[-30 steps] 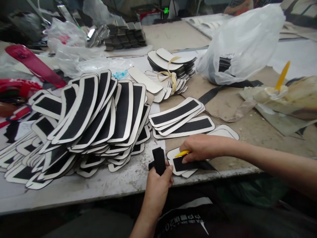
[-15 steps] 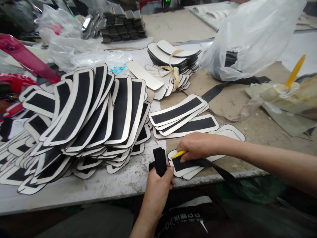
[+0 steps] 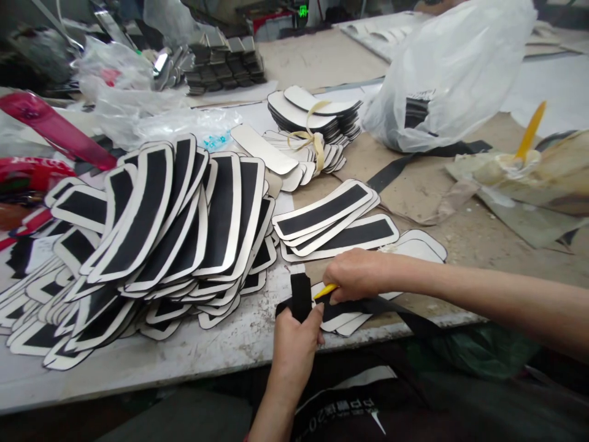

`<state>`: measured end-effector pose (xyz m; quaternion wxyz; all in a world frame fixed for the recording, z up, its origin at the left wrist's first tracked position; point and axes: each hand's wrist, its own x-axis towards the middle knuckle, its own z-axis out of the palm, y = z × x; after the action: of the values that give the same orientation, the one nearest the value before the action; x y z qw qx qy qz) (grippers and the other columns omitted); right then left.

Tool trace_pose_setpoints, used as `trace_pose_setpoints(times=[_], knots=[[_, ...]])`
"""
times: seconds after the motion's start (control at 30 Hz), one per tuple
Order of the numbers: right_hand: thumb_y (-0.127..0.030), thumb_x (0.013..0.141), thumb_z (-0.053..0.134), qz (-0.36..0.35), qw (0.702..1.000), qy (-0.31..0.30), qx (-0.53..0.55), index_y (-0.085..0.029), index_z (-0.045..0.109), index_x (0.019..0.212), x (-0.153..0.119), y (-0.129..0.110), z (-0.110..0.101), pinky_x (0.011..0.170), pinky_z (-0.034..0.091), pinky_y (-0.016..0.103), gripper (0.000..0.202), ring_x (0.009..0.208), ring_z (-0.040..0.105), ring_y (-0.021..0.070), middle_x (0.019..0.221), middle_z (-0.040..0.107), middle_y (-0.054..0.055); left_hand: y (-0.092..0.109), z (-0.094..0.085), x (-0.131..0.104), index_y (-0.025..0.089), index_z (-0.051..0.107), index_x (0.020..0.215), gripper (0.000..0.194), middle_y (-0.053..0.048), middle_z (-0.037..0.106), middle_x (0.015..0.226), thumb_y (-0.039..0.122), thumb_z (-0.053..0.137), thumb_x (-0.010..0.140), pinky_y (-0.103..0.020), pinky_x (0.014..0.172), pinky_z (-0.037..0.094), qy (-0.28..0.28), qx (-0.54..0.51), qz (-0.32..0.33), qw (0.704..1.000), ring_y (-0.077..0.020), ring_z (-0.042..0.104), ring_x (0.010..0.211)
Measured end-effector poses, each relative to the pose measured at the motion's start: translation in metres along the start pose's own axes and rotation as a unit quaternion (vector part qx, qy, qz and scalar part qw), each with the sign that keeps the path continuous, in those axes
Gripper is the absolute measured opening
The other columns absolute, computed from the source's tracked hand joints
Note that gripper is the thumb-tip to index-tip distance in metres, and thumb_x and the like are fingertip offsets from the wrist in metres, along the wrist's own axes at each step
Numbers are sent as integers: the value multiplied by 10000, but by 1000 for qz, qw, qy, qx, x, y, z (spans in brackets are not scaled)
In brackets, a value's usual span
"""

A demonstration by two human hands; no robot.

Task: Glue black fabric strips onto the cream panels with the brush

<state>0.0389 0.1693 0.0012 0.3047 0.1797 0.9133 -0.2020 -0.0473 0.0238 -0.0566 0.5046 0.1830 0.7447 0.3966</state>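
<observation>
My left hand is closed around a bundle of black strips that stands up from the fist at the table's front edge. Its thumb is close to the left end of a curved white piece with a black band on it. Pinched in my right hand is a yellow pointed tool, its tip at that left end, close to the left thumb. A long black strip runs from under the right hand off the table edge. The right palm and forearm hide part of the white piece.
A large heap of white pieces with black bands covers the left side. Several more lie beyond my right hand. Behind are a tied bundle, a white plastic bag and a glue-smeared bag with a yellow stick.
The yellow tool's tip has moved slightly left toward my left thumb, along the end of the white piece. The whole view has shifted a little. Both hands keep their holds.
</observation>
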Motion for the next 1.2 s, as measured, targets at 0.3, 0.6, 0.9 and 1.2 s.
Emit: trace_pose_setpoints(times=[0.3,0.6,0.9,1.2], knots=[[-366,744,561,92,993,34,61,-193,675,835,-69,46,14,570,350,264,225,738,609,220,812,677,74,-3,0,-4,177,485,530,333,17,467,343,419,628,708,-213,357,269,3,-14,10,1000,-91,367,310],[-360,847,454,240,944,175,144,-192,564,811,-113,94,51,603,369,242,204,711,606,184,793,652,49,-3,2,-7,156,530,546,395,13,489,352,506,682,647,-224,383,284,29,-10,10,999,-105,389,321],[-425,861,458,336,924,176,49,-200,591,935,-91,88,65,671,403,313,272,871,633,282,893,684,121,-3,1,-9,173,525,491,466,-15,524,377,598,687,594,-262,431,319,33,27,8,999,-132,419,358],[-427,854,465,323,930,166,59,-188,591,950,-87,96,69,658,414,332,286,871,639,308,900,684,144,-11,-3,0,160,556,500,466,-33,545,387,593,712,574,-262,413,326,25,38,-18,999,-144,442,356]])
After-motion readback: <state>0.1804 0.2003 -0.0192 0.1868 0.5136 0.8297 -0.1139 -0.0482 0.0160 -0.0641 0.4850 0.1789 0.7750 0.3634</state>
